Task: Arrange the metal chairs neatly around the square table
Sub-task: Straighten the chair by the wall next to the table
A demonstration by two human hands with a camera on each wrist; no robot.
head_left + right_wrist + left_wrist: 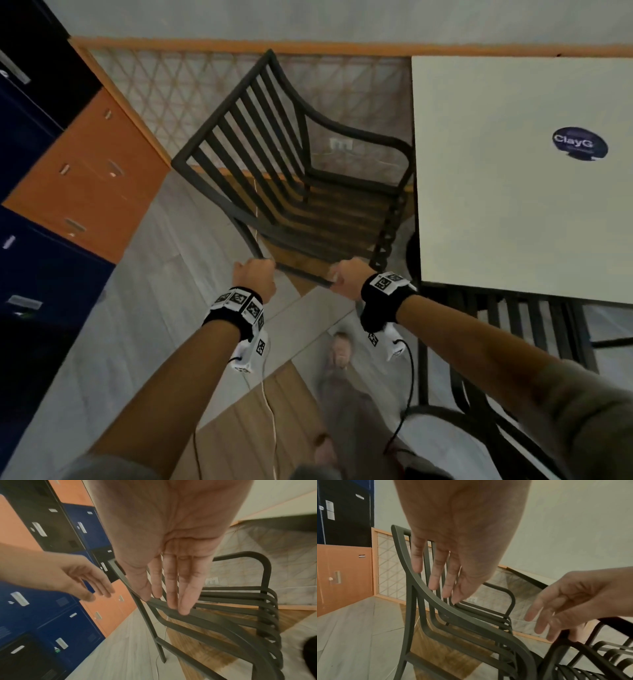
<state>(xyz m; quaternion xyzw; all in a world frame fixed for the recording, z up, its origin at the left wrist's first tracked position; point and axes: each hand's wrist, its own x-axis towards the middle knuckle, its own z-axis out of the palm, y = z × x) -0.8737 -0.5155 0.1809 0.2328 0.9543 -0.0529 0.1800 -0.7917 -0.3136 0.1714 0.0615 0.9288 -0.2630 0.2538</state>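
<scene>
A dark metal slatted chair (224,104) stands on the floor just left of the square white table (513,205), its seat toward the table. My left hand (255,277) and right hand (346,277) are both at the chair's near side rail. The left wrist view shows the left hand (453,547) with straight fingers spread over the curved rail (436,601); contact is unclear. In the right wrist view the right hand (171,561) is flat, its fingertips (181,609) resting on the rail (223,622). Neither hand curls round anything.
A second dark chair (513,342) sits tucked under the table's near edge, close to my right arm. Blue, orange and black lockers (85,164) line the left side. A lattice panel (154,89) runs along the far wall. My feet (339,353) and wrist cables are below.
</scene>
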